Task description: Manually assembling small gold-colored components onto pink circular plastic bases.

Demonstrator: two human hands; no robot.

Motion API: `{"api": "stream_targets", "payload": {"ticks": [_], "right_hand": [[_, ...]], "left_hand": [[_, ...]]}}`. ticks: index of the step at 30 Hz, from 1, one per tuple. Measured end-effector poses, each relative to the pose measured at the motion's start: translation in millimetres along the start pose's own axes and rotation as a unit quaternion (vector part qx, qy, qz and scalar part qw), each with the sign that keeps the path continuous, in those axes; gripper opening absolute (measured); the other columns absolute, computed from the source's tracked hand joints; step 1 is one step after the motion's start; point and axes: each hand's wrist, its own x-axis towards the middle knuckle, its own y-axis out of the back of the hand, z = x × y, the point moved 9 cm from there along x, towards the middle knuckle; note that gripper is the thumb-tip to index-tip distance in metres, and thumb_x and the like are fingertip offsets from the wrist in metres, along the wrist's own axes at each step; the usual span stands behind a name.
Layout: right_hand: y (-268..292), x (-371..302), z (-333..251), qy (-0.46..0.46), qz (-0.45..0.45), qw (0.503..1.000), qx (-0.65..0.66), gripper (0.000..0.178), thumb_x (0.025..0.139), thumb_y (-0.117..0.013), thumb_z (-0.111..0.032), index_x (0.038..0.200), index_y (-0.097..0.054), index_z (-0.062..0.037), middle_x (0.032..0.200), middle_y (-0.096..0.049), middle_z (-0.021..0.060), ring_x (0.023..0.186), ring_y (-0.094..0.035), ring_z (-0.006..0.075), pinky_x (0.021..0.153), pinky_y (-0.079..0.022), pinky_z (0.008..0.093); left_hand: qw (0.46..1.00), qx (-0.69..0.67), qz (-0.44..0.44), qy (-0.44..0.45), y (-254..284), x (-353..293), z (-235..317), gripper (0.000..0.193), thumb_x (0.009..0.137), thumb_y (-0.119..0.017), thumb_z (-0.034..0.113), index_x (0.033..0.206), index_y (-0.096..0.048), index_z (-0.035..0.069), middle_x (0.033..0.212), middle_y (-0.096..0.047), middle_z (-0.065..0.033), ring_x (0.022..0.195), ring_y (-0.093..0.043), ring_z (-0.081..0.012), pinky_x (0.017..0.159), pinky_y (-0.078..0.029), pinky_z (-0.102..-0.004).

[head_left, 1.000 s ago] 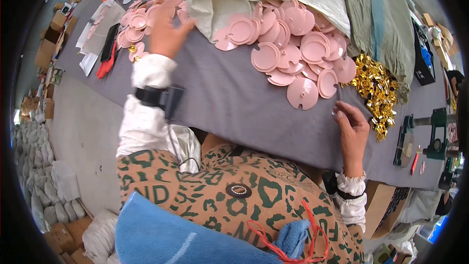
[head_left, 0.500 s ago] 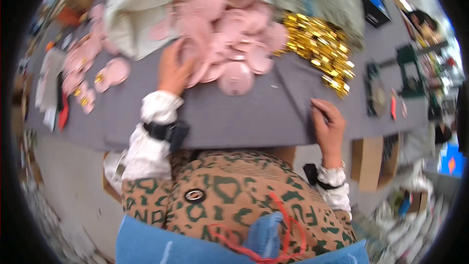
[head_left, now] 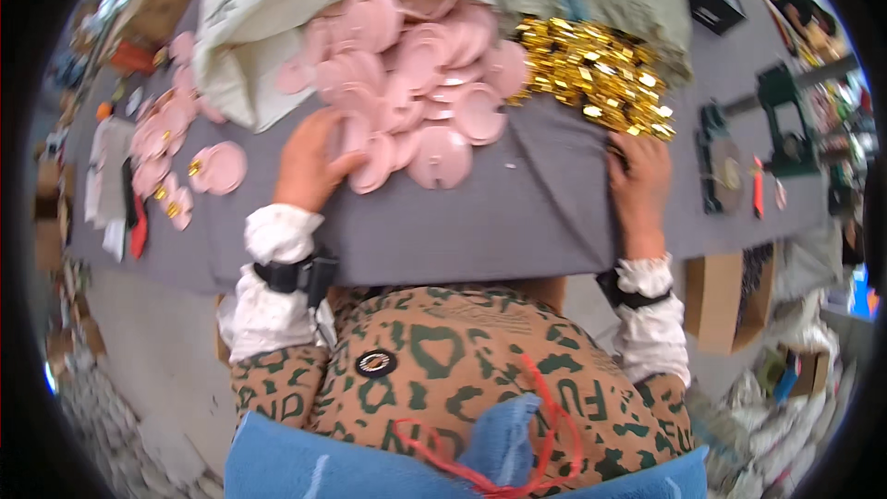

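One hand, my left hand (head_left: 305, 164), is at the left front edge of a big heap of pink discs (head_left: 420, 60), and I look down on it from far away. Its thumb points right, to the edge of a disc, and stands apart from the other fingers. Those fingers bend in by the discs, and I cannot tell if they have hold of one. The heap lies on a grey cloth (head_left: 462, 236) at the mouth of a white sack (head_left: 277, 9). My right hand (head_left: 642, 185) is at the front edge of a pile of shiny gold bits (head_left: 596, 79). Its fingers curl in close to the thumb, and I cannot tell if they pinch anything. A grey-green sack (head_left: 628, 14) is behind the gold. To the left of my left hand, I see two pink discs (head_left: 224, 168) that overlap, with a gold bit at their left side. More pink discs (head_left: 162, 134) lie past them, and some have gold bits too. A red thing (head_left: 139, 229) lies near those. Far to the right I see a green metal tool (head_left: 779, 115).
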Motion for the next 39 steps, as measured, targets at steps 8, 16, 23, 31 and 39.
{"api": "stream_targets", "payload": {"ticks": [8, 16, 23, 31, 39], "right_hand": [[33, 5, -30, -0.140, 0.013, 0.928, 0.344, 0.031, 0.077, -0.072, 0.002, 0.107, -0.069, -0.0054, 0.106, -0.067, 0.0118, 0.103, -0.062, 0.0250, 0.090, -0.049, 0.0320], [17, 26, -152, 0.064, -0.023, 0.914, 0.401, 0.032, 0.073, -0.076, 0.004, 0.103, -0.069, -0.0035, 0.103, -0.069, 0.0118, 0.089, -0.068, 0.0250, 0.076, -0.055, 0.0301], [19, 13, -158, 0.181, 0.005, 0.931, 0.317, 0.027, 0.074, -0.067, -0.001, 0.101, -0.067, -0.0020, 0.100, -0.066, 0.0137, 0.090, -0.066, 0.0295, 0.076, -0.056, 0.0366], [-47, -13, -141, -0.203, -0.149, 0.692, 0.676, 0.027, 0.082, -0.073, -0.005, 0.109, -0.069, -0.0008, 0.104, -0.067, 0.0076, 0.091, -0.065, 0.0156, 0.076, -0.054, 0.0289], [-10, -4, -143, -0.026, -0.025, 0.846, 0.532, 0.026, 0.081, -0.073, -0.006, 0.106, -0.069, -0.0007, 0.105, -0.067, 0.0122, 0.094, -0.067, 0.0221, 0.081, -0.053, 0.0284]], "left_hand": [[0.944, -0.299, 0.047, 0.133, 22, -1, 13, 0.062, 0.083, -0.074, 0.023, 0.136, -0.049, 0.003, 0.124, -0.061, -0.0124, 0.108, -0.062, -0.0248, 0.090, -0.052, -0.0361], [0.605, -0.748, -0.167, 0.216, -52, -22, 107, 0.065, 0.095, -0.061, 0.034, 0.146, -0.033, 0.006, 0.135, -0.051, -0.0137, 0.118, -0.057, -0.0260, 0.098, -0.052, -0.0442], [0.592, -0.759, -0.172, 0.209, -70, -23, 122, 0.045, 0.101, -0.050, 0.023, 0.139, -0.040, 0.000, 0.128, -0.056, -0.0122, 0.110, -0.061, -0.0222, 0.090, -0.054, -0.0371], [0.746, -0.643, -0.153, 0.078, -56, -23, 113, 0.063, 0.093, -0.064, 0.026, 0.143, -0.038, -0.003, 0.133, -0.052, -0.0135, 0.118, -0.055, -0.0232, 0.098, -0.047, -0.0346], [0.711, -0.672, -0.203, 0.041, -56, -15, 124, 0.067, 0.090, -0.068, 0.027, 0.144, -0.039, -0.001, 0.143, -0.045, -0.0113, 0.128, -0.049, -0.0260, 0.106, -0.040, -0.0370]]}}
